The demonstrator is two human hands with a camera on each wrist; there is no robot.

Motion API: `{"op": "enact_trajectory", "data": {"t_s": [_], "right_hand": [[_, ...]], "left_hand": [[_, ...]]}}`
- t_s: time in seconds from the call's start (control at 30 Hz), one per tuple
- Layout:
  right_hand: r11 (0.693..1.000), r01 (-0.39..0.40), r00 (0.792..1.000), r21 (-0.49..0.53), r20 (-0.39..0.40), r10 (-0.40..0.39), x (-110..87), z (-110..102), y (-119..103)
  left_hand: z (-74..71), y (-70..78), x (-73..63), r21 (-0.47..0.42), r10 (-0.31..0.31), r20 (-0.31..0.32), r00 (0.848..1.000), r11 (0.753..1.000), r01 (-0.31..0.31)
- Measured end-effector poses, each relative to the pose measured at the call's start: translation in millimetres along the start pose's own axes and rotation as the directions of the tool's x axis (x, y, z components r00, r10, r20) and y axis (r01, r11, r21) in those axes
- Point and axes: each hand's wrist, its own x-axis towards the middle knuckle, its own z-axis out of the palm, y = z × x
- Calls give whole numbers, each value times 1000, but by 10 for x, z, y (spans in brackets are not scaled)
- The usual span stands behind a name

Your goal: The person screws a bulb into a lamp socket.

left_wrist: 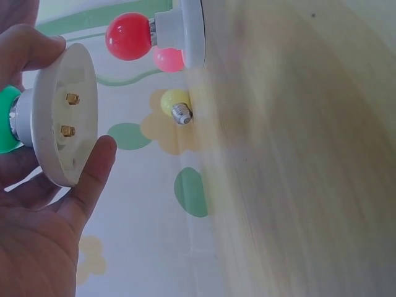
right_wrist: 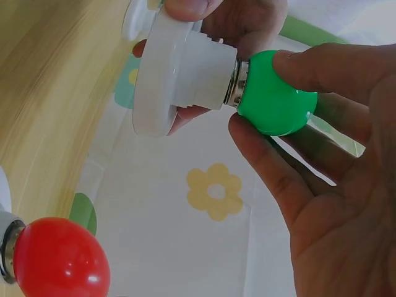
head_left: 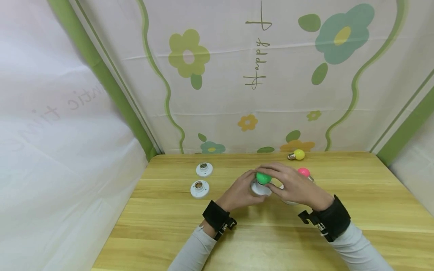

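My left hand (head_left: 242, 191) grips the rim of a round white lamp holder (left_wrist: 48, 117), lifted off the table, its underside with two brass screws facing the left wrist camera. Thumb and fingers of my right hand (head_left: 292, 183) pinch a green light bulb (right_wrist: 276, 93). The bulb's metal base sits partly in the holder's socket, with a strip of thread showing in the right wrist view. Close by stands a second lamp holder with a red bulb (right_wrist: 62, 260) in it, mostly hidden behind my right hand in the head view.
Two bare lamp holders (head_left: 199, 189) (head_left: 204, 169) stand on the wooden table (head_left: 162, 222) at the left. A pink bulb (head_left: 304, 172) lies beyond my right hand, and a yellow bulb (head_left: 299, 154) lies by the back edge. A printed curtain (head_left: 220, 94) hangs behind.
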Motion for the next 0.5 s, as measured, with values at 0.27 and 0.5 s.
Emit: {"op": "enact_trajectory", "data": {"t_s": [0.27, 0.5], "right_hand": [[998, -26, 1000, -54, -14, 26, 15, 9, -18], [995, -60, 998, -82, -20, 58, 23, 25, -39]], "left_hand": [[11, -14, 7, 32, -13, 5, 1000, 999, 13], [24, -22, 6, 43, -15, 1, 1000, 999, 15]]}}
